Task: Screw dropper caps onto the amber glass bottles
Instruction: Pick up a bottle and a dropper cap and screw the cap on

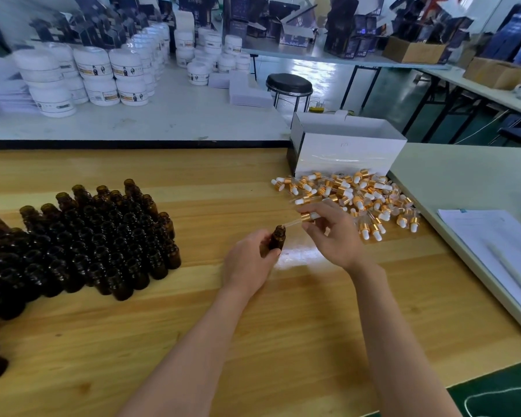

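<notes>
My left hand point(247, 261) grips a small amber glass bottle point(276, 238) above the wooden table, its open mouth tilted toward the right. My right hand point(331, 233) pinches a dropper cap point(306, 217) by its gold collar, and the clear glass pipette tip touches the bottle's mouth. A large cluster of uncapped amber bottles point(97, 239) stands on the left of the table. A loose pile of gold-and-white dropper caps point(352, 197) lies to the right, just beyond my right hand.
A white cardboard box point(343, 152) stands behind the cap pile. Papers point(500, 251) lie on the pale table at the right. White jars point(91, 73) are stacked on the far table, and a black stool point(288, 85) stands beyond it.
</notes>
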